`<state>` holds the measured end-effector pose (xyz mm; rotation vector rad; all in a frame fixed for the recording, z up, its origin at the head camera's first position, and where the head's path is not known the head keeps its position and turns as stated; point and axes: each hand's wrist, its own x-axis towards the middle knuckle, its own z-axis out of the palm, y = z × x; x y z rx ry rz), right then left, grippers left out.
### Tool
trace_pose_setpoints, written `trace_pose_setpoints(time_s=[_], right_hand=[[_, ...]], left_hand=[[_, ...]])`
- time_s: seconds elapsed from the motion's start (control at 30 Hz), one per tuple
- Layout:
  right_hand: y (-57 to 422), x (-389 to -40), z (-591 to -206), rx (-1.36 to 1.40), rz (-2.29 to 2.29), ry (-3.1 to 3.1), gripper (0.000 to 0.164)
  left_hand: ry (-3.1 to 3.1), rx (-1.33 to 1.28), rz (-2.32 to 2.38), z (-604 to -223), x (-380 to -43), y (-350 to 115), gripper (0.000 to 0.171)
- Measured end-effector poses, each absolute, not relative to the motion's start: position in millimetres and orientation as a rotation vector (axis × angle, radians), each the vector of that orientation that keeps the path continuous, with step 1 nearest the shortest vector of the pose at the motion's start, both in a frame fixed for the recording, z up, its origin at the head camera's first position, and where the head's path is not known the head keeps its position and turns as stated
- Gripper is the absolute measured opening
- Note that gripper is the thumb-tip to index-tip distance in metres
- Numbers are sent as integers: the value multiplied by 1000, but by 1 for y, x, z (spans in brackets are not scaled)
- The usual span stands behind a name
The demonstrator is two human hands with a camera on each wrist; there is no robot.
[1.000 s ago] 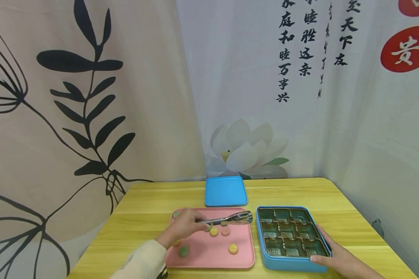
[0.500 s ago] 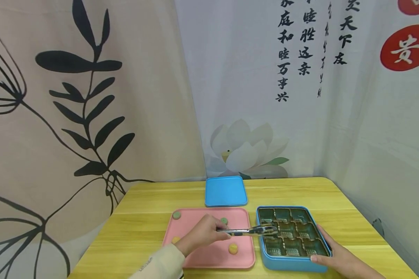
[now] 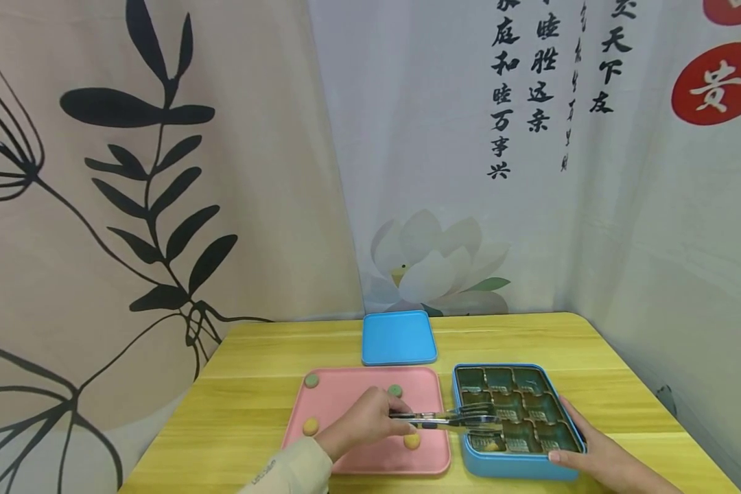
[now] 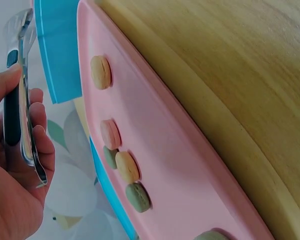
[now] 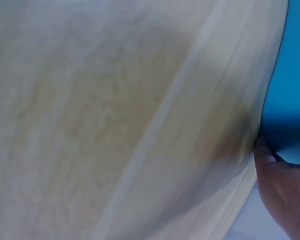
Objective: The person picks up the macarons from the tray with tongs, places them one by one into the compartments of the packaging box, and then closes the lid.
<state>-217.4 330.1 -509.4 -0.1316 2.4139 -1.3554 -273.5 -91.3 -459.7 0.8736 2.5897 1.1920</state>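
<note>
My left hand (image 3: 373,417) holds metal tongs (image 4: 26,110) with dark grips, above the right part of a pink tray (image 3: 370,456). The tongs' heads reach over the front left compartment of a blue box (image 3: 519,465), their two arms apart in the head view. A small yellowish patch shows in that compartment beneath them. Macarons lie on the tray, among them a yellow macaron (image 4: 101,72), a pink macaron (image 4: 110,133) and a green macaron (image 4: 138,197). My right hand (image 3: 599,453) grips the box's front right corner, thumb on the rim and fingers along the side.
A clear divided insert (image 3: 508,406) lines the box. Behind the pink tray lies a flat blue lid-like panel (image 3: 399,337). All stand on a yellow wooden table (image 3: 253,384), with a printed curtain (image 3: 272,171) hanging behind.
My left hand has carried the tongs rightward from over the tray to the box, then slightly toward its front. The tongs' arms have spread. My right hand keeps its hold on the box.
</note>
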Motion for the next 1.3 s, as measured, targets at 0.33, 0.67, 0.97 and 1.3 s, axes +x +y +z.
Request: trace_pose_setpoints(time_s=[0.33, 0.67, 0.97, 1.3], right_hand=[[330, -218, -511, -129, -1284, 2484, 99], [329, -219, -510, -130, -1291, 2480, 98], [327, -219, -507, -142, -1263, 2504, 97], [331, -220, -511, -105, -1282, 2482, 98]], left_hand=[[2615, 757, 1247, -459, -277, -99, 12], [2670, 743, 1262, -455, -290, -121, 10], [2767, 681, 1272, -445, -304, -157, 33], [2901, 637, 1225, -442, -309, -186, 32]])
